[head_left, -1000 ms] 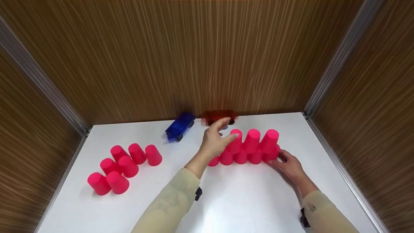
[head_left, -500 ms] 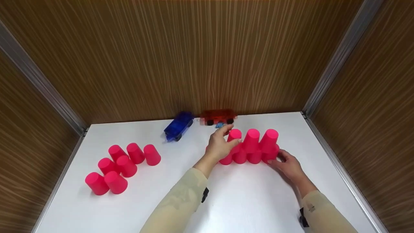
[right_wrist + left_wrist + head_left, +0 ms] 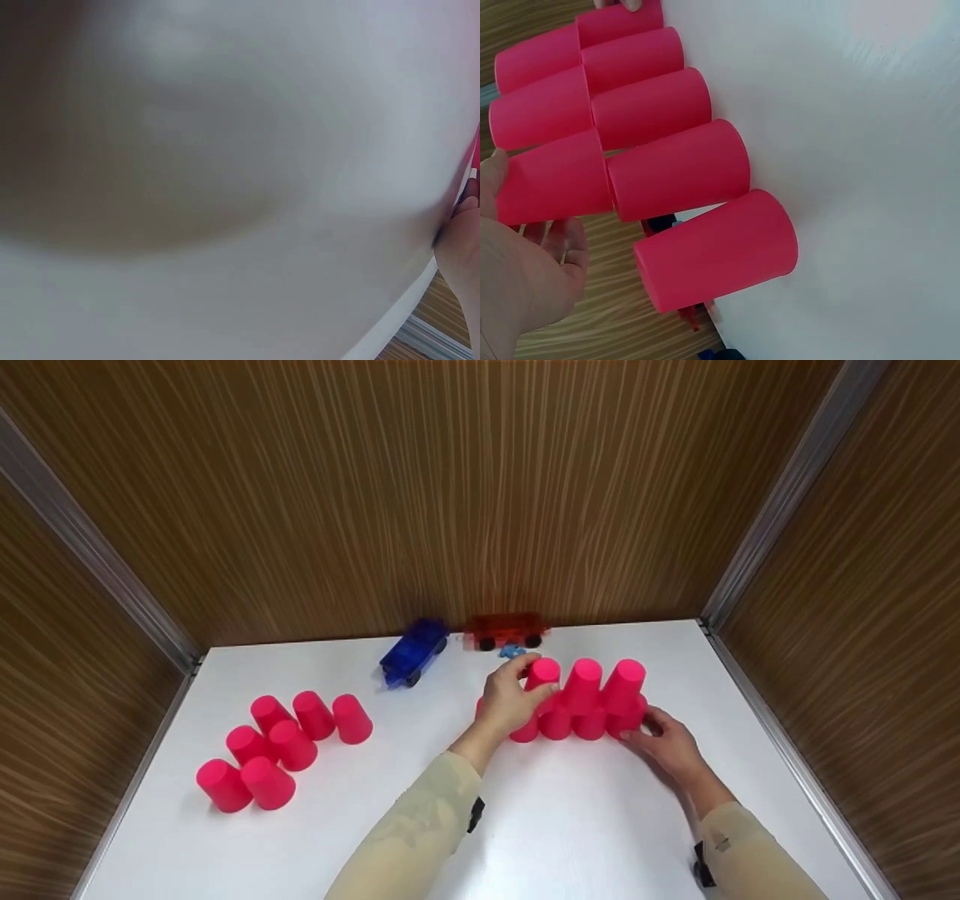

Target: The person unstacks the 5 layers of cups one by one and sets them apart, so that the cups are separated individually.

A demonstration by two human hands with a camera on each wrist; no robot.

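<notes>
Pink cups stand upside down in a two-level row right of centre, three on top of several below. In the head view my left hand (image 3: pixel 508 699) grips the leftmost upper cup (image 3: pixel 544 673), its thumb on the near side and fingers behind. The left wrist view shows this cup (image 3: pixel 555 176) resting on the lower level, with an end lower cup (image 3: pixel 720 251) that carries nothing. My right hand (image 3: pixel 671 746) holds the rightmost lower cup (image 3: pixel 628 723) at its side, below an upper cup (image 3: pixel 625 686). In the right wrist view only part of that hand (image 3: pixel 463 232) shows.
Several more upside-down pink cups (image 3: pixel 294 746) stand loosely grouped on the left of the white table (image 3: pixel 570 825). Along the back wall are a blue toy car (image 3: pixel 414 652), a red toy car (image 3: pixel 506 631) and a small blue item (image 3: pixel 513 651). Wood-patterned panels enclose the table.
My left hand has moved right and slightly down onto the leftmost upper cup, its fingers closing round it. The right hand stays at the lower end cup.
</notes>
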